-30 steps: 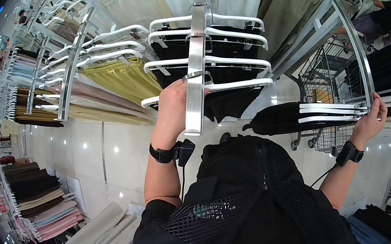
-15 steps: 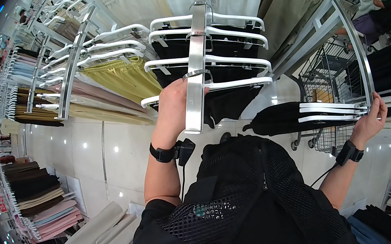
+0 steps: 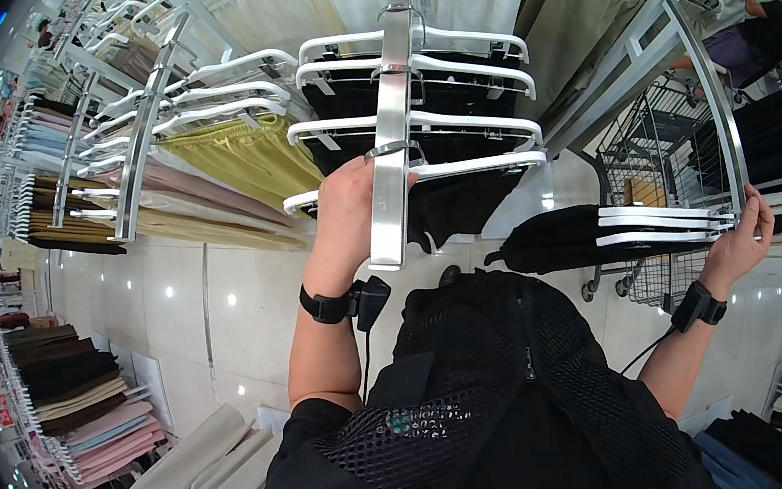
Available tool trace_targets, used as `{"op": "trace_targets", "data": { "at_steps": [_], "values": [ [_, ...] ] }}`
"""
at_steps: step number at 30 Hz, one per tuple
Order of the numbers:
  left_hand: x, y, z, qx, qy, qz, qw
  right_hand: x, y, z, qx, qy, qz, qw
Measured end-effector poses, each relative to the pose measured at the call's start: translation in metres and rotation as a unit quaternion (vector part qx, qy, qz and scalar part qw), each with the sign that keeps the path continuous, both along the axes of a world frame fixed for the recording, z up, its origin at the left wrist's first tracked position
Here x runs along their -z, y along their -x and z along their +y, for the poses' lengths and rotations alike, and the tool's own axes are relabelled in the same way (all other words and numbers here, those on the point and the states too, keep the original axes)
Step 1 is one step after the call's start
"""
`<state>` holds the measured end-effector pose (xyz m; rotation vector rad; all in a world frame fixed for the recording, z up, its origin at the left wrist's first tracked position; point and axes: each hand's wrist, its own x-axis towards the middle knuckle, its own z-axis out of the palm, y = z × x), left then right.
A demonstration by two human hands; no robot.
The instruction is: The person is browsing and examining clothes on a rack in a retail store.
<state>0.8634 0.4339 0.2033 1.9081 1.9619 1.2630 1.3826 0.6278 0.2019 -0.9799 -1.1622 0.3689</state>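
Nothing shifts, so work seems paused: the left hand (image 3: 345, 206) grips the front hanger (image 3: 491, 167), the right hand (image 3: 742, 237) clutches white hangers (image 3: 643, 238) of black clothes (image 3: 552, 241).

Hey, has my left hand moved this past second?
No visible shift: your left hand is at the same spot beside the middle rail.

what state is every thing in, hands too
Left hand: closed on the front white hanger
Front white hanger: hooked over the metal rail
Right hand: closed at the ends of the bundled white hangers
Black garments: on the bundled white hangers, bunched together
Yellow-green trousers: hanging
Shopping cart: upright, partly hidden
Wrist straps: fastened around both wrists
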Motion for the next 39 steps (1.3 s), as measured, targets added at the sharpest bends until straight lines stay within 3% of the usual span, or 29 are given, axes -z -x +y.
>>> {"op": "trace_targets", "data": {
  "at_steps": [20,22,31,39],
  "values": [
    [-0.0016,-0.0011,0.0019,-0.010,-0.004,-0.001,1.000,0.0003,-0.0002,-0.0006,-0.002,0.002,0.010,1.000],
    [-0.0005,0.0023,-0.0001,-0.014,0.049,0.020,0.999,0.0002,-0.0002,-0.0006,0.002,-0.001,0.000,1.000],
    [-0.0042,-0.0018,-0.0008,-0.022,0.058,-0.019,0.998,0.0015,-0.0023,0.0008,0.000,0.001,-0.006,1.000],
    [-0.0018,-0.0028,-0.0005,-0.009,0.010,-0.012,1.000,0.0028,-0.0027,0.0009,0.002,-0.003,-0.011,1.000]
  ]
}}
